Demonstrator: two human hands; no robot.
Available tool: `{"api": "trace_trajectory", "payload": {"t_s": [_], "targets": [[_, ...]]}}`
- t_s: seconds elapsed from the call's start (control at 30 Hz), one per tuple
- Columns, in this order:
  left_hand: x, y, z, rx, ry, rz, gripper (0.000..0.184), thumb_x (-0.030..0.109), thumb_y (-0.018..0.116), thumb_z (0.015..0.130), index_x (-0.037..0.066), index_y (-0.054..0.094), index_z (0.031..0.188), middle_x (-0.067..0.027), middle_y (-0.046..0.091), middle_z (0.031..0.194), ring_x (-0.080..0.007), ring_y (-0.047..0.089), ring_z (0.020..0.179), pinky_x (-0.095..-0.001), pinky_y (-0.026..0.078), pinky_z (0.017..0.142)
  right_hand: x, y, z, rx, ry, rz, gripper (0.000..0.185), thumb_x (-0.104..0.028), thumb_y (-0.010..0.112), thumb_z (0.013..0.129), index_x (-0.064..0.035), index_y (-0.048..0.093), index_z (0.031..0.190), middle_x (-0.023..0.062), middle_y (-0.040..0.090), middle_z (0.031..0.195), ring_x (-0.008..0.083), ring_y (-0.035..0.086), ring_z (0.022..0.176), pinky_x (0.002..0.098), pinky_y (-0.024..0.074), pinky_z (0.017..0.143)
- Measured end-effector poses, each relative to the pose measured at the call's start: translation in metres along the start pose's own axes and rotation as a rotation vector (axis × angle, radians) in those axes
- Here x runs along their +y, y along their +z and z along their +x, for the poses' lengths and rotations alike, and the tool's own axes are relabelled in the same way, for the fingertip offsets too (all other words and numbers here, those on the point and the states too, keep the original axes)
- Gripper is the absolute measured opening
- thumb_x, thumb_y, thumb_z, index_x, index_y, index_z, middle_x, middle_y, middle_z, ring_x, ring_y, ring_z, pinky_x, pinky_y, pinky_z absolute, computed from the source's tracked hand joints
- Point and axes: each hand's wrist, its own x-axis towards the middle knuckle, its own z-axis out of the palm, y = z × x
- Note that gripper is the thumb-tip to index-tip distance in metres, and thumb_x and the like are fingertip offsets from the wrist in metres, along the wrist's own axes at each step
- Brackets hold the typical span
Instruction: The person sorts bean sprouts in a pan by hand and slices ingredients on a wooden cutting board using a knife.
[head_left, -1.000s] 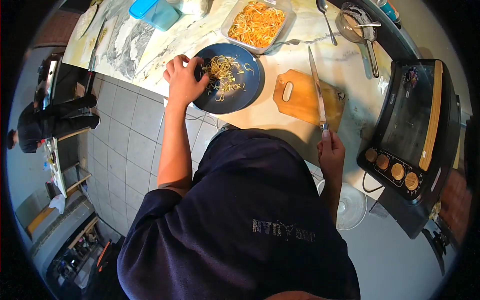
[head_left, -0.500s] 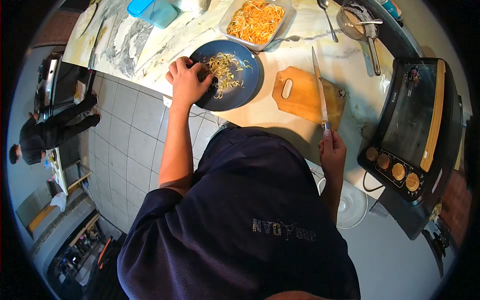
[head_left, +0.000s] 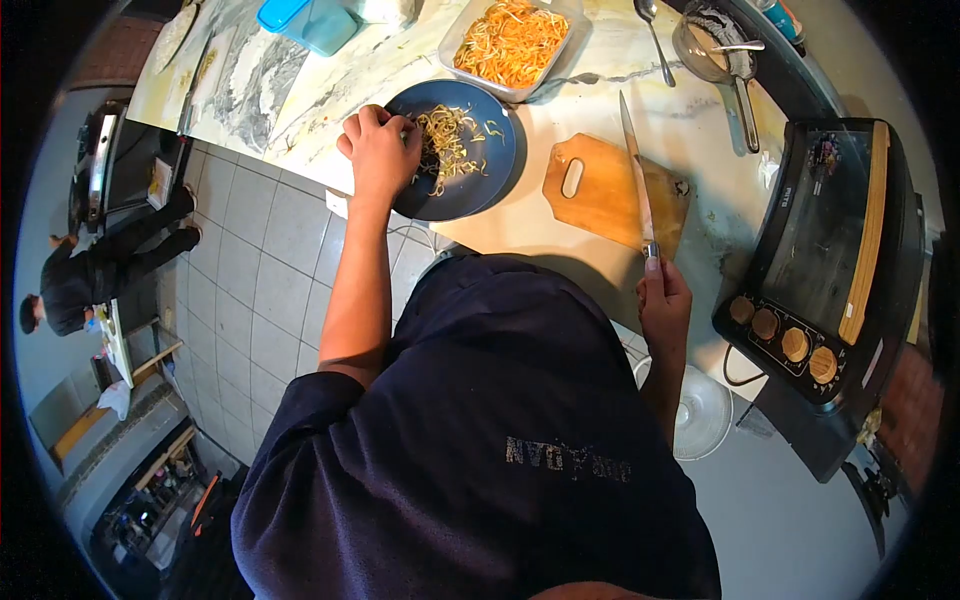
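My left hand [head_left: 383,150] is at the left rim of a dark blue bowl [head_left: 480,195], its fingers bent together over the edge; what they hold, if anything, is hidden. Thin yellowish sprouts [head_left: 450,140] lie loose inside the bowl. My right hand [head_left: 662,300] is closed around the handle of a long knife [head_left: 636,170], whose blade points away from me above a wooden cutting board [head_left: 600,190]. Behind the bowl stands a clear plastic container [head_left: 575,45] full of shredded orange and white food [head_left: 512,42].
A black toaster oven [head_left: 820,230] stands on the right. Farther back are a small pan [head_left: 700,55], a spoon [head_left: 656,45] and a blue-lidded container [head_left: 320,28]. A clear round lid [head_left: 703,415] is low beside my right forearm. Another person [head_left: 75,285] is at the far left.
My left hand's fingers have drawn closer together at the bowl's rim. The knife has stayed nearly still in my right hand. At the far left, the other person has shifted slightly.
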Motion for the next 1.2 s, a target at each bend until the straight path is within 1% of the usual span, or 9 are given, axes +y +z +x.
{"api": "trace_trajectory", "payload": {"t_s": [0.43,0.67,0.73,0.77,0.8,0.87,0.9,1.1,1.2], "targets": [[0.010,-0.002,0.009,-0.016,-0.069,0.065,0.015,0.025,0.073,0.070,0.013,0.077,0.079,-0.0088,0.055,0.104,-0.0333,0.044,0.107,-0.0478,0.033,0.090,-0.003,0.000,-0.003,0.006,-0.012,0.012,0.028,-0.030,0.052,0.101,-0.0045,0.061,0.096,-0.0047,0.046,0.066,0.0041,0.041,0.060,0.0219,0.0331,0.054],[0.004,-0.003,0.010,-0.017,-0.097,-0.050,0.016,0.026,0.074,0.073,0.013,0.076,0.081,-0.0077,0.058,0.105,-0.0324,0.045,0.107,-0.0477,0.033,0.090,0.002,-0.002,-0.001,0.012,-0.029,0.000,0.031,-0.031,0.052,0.101,-0.0027,0.064,0.106,-0.0046,0.047,0.068,0.0046,0.042,0.062,0.0227,0.0344,0.055],[-0.007,-0.004,0.012,-0.040,-0.171,-0.336,0.015,0.028,0.074,0.077,0.015,0.075,0.084,-0.0080,0.059,0.104,-0.0330,0.047,0.106,-0.0481,0.034,0.089,0.003,-0.002,-0.002,0.014,-0.023,0.010,0.031,-0.031,0.052,0.101,-0.0025,0.064,0.108,-0.0046,0.047,0.068,0.0046,0.042,0.062,0.0227,0.0347,0.055],[-0.014,-0.007,0.014,-0.107,-0.163,-0.414,0.020,0.029,0.069,0.087,0.011,0.073,0.094,-0.0060,0.063,0.101,-0.0252,0.051,0.097,-0.0393,0.038,0.087,0.004,-0.003,-0.002,0.031,-0.021,-0.006,0.031,-0.030,0.052,0.101,-0.0024,0.064,0.108,-0.0048,0.047,0.068,0.0045,0.042,0.062,0.0224,0.0349,0.055],[-0.016,-0.011,0.014,-0.107,-0.162,-0.412,0.020,0.029,0.069,0.087,0.011,0.073,0.094,-0.0060,0.063,0.101,-0.0252,0.051,0.097,-0.0393,0.038,0.087,0.004,-0.003,-0.002,0.048,-0.019,-0.022,0.031,-0.030,0.052,0.101,-0.0023,0.064,0.108,-0.0049,0.047,0.069,0.0044,0.042,0.062,0.0222,0.0350,0.056],[-0.018,-0.020,0.012,-0.290,-0.383,-1.187,0.022,0.024,0.063,0.094,0.004,0.068,0.102,-0.0036,0.065,0.098,-0.0153,0.054,0.088,-0.0281,0.040,0.082,0.005,-0.004,-0.002,0.038,-0.015,-0.014,0.031,-0.030,0.052,0.101,-0.0022,0.064,0.108,-0.0047,0.047,0.069,0.0045,0.042,0.063,0.0221,0.0353,0.056],[-0.010,-0.033,0.011,-0.288,-0.395,-1.286,0.022,0.020,0.059,0.098,-0.001,0.065,0.104,-0.0029,0.067,0.096,-0.0086,0.054,0.083,-0.0215,0.040,0.078,0.005,-0.004,-0.003,0.028,-0.010,-0.007,0.031,-0.030,0.053,0.101,-0.0020,0.064,0.108,-0.0045,0.048,0.069,0.0045,0.043,0.063,0.0220,0.0355,0.056],[-0.021,-0.033,0.006,-0.314,-0.444,-1.687,0.024,0.012,0.063,0.094,0.001,0.058,0.115,-0.0035,0.067,0.096,-0.0099,0.060,0.088,-0.0231,0.043,0.084,0.008,-0.003,-0.002,0.000,-0.047,-0.027,0.032,-0.028,0.052,0.101,-0.0013,0.064,0.112,-0.0042,0.048,0.070,0.0055,0.043,0.065,0.0231,0.0366,0.059],[-0.018,-0.037,0.006,-0.334,-0.395,-1.555,0.033,0.009,0.064,0.093,0.001,0.053,0.123,-0.0033,0.067,0.095,-0.0102,0.061,0.089,-0.0230,0.044,0.083,0.006,-0.001,-0.005,0.007,-0.074,-0.028,0.032,-0.028,0.051,0.101,-0.0014,0.064,0.111,-0.0042,0.049,0.071,0.0055,0.043,0.065,0.0232,0.0365,0.059]]}}
